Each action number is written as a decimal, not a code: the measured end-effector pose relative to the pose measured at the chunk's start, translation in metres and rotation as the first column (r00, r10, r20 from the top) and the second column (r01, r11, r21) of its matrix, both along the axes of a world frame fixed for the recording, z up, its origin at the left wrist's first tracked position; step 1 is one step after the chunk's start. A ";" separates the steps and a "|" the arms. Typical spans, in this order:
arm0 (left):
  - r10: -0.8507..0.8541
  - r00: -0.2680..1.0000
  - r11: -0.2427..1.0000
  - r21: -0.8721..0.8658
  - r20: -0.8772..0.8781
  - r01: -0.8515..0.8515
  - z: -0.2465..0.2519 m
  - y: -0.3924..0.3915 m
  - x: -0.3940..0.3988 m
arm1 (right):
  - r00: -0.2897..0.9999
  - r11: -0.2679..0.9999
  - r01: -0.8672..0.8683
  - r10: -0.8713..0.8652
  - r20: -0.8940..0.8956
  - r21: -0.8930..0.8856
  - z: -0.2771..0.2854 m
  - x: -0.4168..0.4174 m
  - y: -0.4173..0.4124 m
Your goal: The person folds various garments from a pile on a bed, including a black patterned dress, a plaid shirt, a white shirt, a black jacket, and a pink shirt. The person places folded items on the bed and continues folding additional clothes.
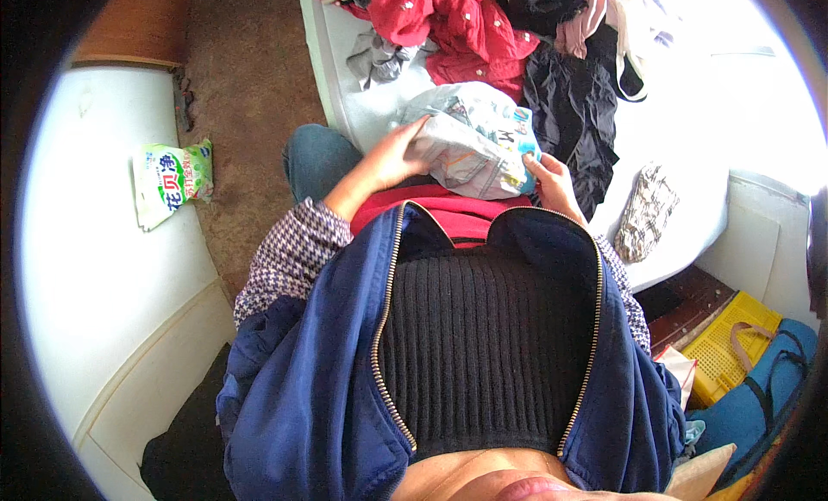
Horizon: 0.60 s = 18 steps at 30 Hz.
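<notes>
Across my lap, a bundled pale grey-white garment [472, 142] with coloured print and stitched seams is held between both hands. My left hand [394, 153] grips its left side, thumb on top and most fingers hidden beneath. At the lower right edge, by a bright blue printed part, my right hand [550, 176] pinches the cloth between thumb and fingers. Just beyond the bundle lies a heap of clothes with a red floral garment [475, 38], a crumpled grey cloth [381, 58] and a black wrinkled garment [572, 106].
The clothes lie on a white-covered surface [352, 106], with a patterned cloth item [647, 213] at its right. A green-and-white detergent bag [173, 185] rests on a white surface at left, beyond brown floor [249, 113]. At lower right are a yellow plastic basket [731, 346] and a blue bag [770, 384].
</notes>
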<state>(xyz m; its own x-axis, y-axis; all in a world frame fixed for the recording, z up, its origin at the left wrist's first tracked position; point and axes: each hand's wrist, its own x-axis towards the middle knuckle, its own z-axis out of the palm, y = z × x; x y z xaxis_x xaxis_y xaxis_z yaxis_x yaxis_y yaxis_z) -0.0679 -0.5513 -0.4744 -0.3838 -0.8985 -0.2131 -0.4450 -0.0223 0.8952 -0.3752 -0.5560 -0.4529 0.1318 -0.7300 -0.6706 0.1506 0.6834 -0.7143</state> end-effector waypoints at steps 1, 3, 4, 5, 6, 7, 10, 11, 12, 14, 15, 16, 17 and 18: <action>0.074 0.991 0.991 -0.123 0.109 -0.060 0.005 0.016 -0.005 | 0.995 0.996 0.052 -0.057 0.079 0.071 -0.002 0.002 0.007; 0.198 0.979 0.975 0.091 0.045 -0.201 0.019 0.026 0.000 | 0.973 0.986 0.116 -0.137 0.187 0.121 -0.002 0.006 0.016; 0.215 0.975 0.976 0.033 0.048 -0.217 0.024 0.024 0.004 | 0.958 0.985 0.144 -0.164 0.236 0.099 -0.004 0.007 0.019; 0.218 0.970 0.960 0.154 0.110 -0.233 0.031 0.027 0.009 | 0.940 0.982 0.173 -0.189 0.285 0.079 -0.004 0.006 0.021; 0.182 0.973 0.961 0.184 0.146 -0.207 0.035 0.029 0.016 | 0.956 0.987 0.161 -0.162 0.245 0.024 -0.001 0.009 0.022; 0.143 0.973 0.960 0.214 0.179 -0.181 0.040 0.030 0.021 | 0.980 0.996 0.074 -0.066 0.189 -0.040 0.004 0.009 0.019; 0.045 0.996 0.971 0.230 0.081 -0.062 0.064 0.031 0.036 | 0.989 0.971 -0.124 0.137 0.050 -0.206 0.037 0.006 -0.003; 0.065 0.997 0.973 0.221 0.042 -0.072 0.071 0.030 0.037 | 0.990 0.981 -0.084 0.103 0.101 -0.173 0.053 0.007 -0.006; -0.043 0.998 0.969 0.243 0.040 0.032 0.072 0.035 0.038 | 0.988 0.983 -0.111 0.125 0.090 -0.146 0.058 0.005 -0.007; -0.227 0.969 0.879 0.448 0.095 0.162 0.073 0.049 0.037 | 0.974 0.965 -0.225 0.224 -0.022 -0.132 0.055 -0.002 -0.001; -0.314 0.941 0.812 0.550 0.126 0.197 0.080 0.042 0.036 | 0.936 0.936 -0.341 0.330 -0.124 -0.086 0.034 -0.021 0.006; -0.165 0.985 0.825 0.542 -0.040 0.160 0.043 0.044 0.052 | 0.812 0.860 -0.510 0.481 -0.331 -0.001 0.010 -0.040 0.012; -0.015 0.978 0.828 0.547 -0.207 0.128 0.004 0.041 0.067 | 0.624 0.764 -0.633 0.600 -0.501 0.127 -0.004 -0.054 0.017; 0.229 0.972 0.684 0.719 -0.053 -0.122 0.016 0.020 0.062 | 0.650 0.792 -0.589 0.581 -0.490 0.159 0.001 -0.050 0.014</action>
<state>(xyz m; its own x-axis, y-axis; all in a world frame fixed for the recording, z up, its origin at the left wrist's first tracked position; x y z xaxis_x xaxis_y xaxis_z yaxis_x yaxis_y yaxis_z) -0.0056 -0.5316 -0.4588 -0.3065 -0.5552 -0.7731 -0.2499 -0.7368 0.6282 -0.4254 -0.5415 -0.4522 0.1931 -0.6262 -0.7554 -0.6481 0.4966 -0.5773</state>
